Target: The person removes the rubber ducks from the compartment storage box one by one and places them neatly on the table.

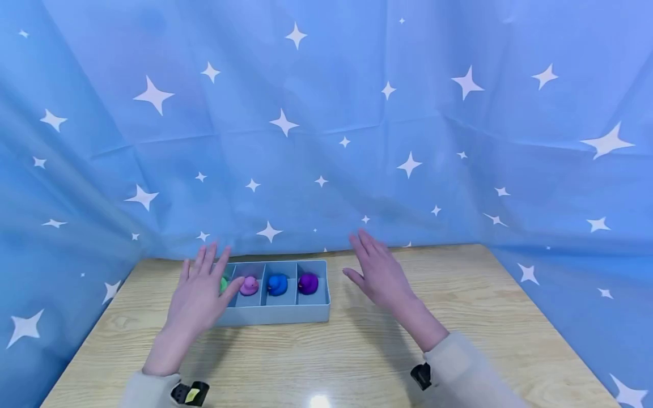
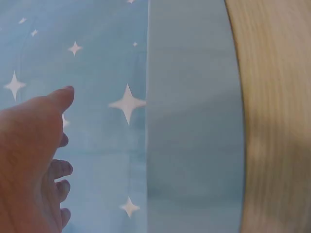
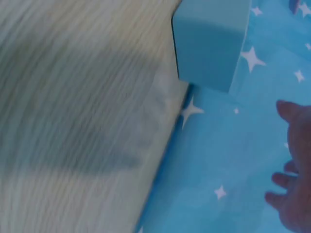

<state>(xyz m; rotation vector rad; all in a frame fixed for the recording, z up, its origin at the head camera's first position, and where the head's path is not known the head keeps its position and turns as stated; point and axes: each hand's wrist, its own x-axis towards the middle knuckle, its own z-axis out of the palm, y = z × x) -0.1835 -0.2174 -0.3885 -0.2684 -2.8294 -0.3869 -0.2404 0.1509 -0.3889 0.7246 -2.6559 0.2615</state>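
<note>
A light blue divided box (image 1: 275, 314) lies on the table, with a pink duck (image 1: 249, 286), a blue duck (image 1: 278, 285) and a purple duck (image 1: 308, 283) in separate compartments. Part of a green object (image 1: 223, 284) shows beside the left thumb. My left hand (image 1: 199, 297), fingers spread, is over the box's left end and hides it; whether it touches cannot be told. To the right of the box, my right hand (image 1: 380, 275) is held with extended fingers and nothing in it. The left wrist view shows the left hand (image 2: 34, 155) beside the box wall (image 2: 194, 116); the right hand (image 3: 296, 174) appears apart from the box (image 3: 209, 48).
The wooden table (image 1: 285, 362) extends in front of the box and to both sides. A blue curtain with white stars (image 1: 326, 113) hangs behind the table and along its sides. Both wrists carry dark straps near pale sleeves.
</note>
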